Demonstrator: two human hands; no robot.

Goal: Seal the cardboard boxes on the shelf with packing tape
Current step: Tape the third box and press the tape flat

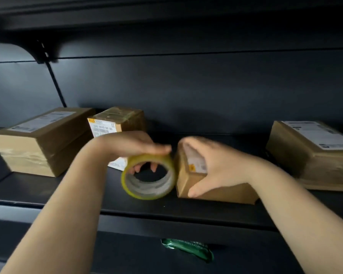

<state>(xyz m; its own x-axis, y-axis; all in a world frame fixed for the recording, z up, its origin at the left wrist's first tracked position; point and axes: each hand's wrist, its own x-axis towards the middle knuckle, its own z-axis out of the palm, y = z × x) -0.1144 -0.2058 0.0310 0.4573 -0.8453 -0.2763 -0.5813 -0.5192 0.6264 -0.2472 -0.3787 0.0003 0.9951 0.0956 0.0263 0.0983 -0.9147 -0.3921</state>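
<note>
On the dark shelf (48, 186), backed by a dark panel (186, 86), four cardboard boxes sit apart. The left hand (127, 144) grips a tape roll (149, 177) upright, fingers through its core, touching the small box (216, 186) that the right hand (218, 165) clasps. A green packet (188, 249) lies below the shelf edge.

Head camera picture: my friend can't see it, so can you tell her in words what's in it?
A person's left hand holds a yellowish roll of clear packing tape against a small brown cardboard box, gripped by the right hand, on a dark shelf. Three more brown cardboard boxes with white labels sit around, two at left and one at right.
</note>
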